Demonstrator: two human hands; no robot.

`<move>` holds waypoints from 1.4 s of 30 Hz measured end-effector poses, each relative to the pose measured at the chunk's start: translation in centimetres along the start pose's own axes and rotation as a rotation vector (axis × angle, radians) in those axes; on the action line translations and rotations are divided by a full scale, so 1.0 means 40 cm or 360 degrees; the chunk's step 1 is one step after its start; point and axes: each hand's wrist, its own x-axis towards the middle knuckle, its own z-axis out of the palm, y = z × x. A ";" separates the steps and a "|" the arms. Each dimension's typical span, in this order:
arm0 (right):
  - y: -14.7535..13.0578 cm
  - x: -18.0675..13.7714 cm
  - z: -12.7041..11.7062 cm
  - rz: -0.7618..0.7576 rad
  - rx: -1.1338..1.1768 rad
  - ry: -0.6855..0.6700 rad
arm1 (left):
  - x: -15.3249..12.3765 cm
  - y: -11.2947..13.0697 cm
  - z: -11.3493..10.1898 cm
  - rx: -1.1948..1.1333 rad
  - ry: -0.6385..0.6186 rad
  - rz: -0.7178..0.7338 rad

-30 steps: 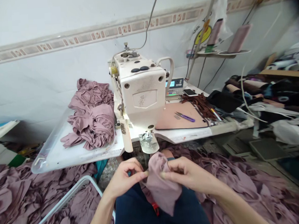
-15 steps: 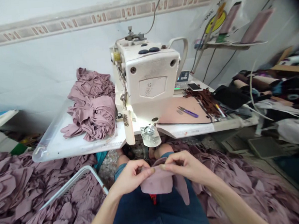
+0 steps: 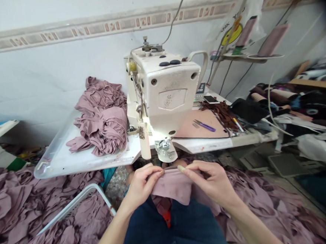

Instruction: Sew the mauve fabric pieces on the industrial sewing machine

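Observation:
A mauve fabric piece (image 3: 173, 186) is stretched between my two hands above my lap, its top edge folded and its lower part hanging down. My left hand (image 3: 145, 182) pinches the left end of that edge between thumb and fingers. At the other end my right hand (image 3: 209, 182) pinches it the same way. Just beyond the cloth stands a white sewing machine (image 3: 172, 95), its clear plate (image 3: 166, 151) close above the fabric's edge. Below the piece, a small red item (image 3: 167, 219) shows in part against my dark blue clothing.
A mauve fabric heap (image 3: 101, 119) lies on the white table (image 3: 84, 162) left of the machine. Purple thread snips (image 3: 206, 126) rest on a tan board (image 3: 186, 129) at right. A white basket (image 3: 101, 191) of mauve cloth stands lower left; more cloth (image 3: 258, 201) lies lower right.
Both hands have lifted slightly toward the machine with the fabric, and its top edge is now pulled straighter between them. The view has shifted a little.

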 end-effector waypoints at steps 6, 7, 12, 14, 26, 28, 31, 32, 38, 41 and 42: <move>0.029 0.047 0.008 0.0221 0.0174 0.0105 | 0.035 0.027 0.007 -0.0229 0.0178 -0.0293; 0.036 0.058 0.011 0.0266 0.0248 0.0111 | 0.040 0.031 0.008 -0.0255 0.0202 -0.0332; 0.066 0.097 0.023 0.0380 0.0527 0.0169 | 0.072 0.048 0.009 -0.0238 0.0376 -0.0415; 0.074 0.106 0.025 0.0390 0.0565 0.0209 | 0.088 0.048 0.010 -0.0221 0.0436 -0.0402; 0.111 0.156 0.005 0.0310 0.0539 0.0364 | 0.181 0.011 0.032 -0.0302 0.0543 -0.0273; 0.108 0.144 0.006 0.0255 0.0446 0.0387 | 0.186 0.006 0.038 -0.0317 0.0549 -0.0244; 0.112 0.100 0.005 0.0146 0.0225 0.0388 | 0.169 -0.005 0.032 -0.0264 0.0589 -0.0196; 0.121 0.080 0.002 0.0138 0.0183 0.0361 | 0.157 -0.011 0.021 -0.0212 0.0593 -0.0184; 0.249 -0.036 -0.064 0.0688 0.0413 0.0216 | 0.069 -0.087 -0.138 0.0215 0.0786 -0.0280; 0.292 -0.062 -0.090 0.0879 0.0584 0.0423 | 0.044 -0.131 -0.240 0.0441 0.1024 -0.0420; 0.295 -0.065 -0.092 0.0890 0.0603 0.0451 | 0.038 -0.142 -0.271 0.0516 0.1076 -0.0454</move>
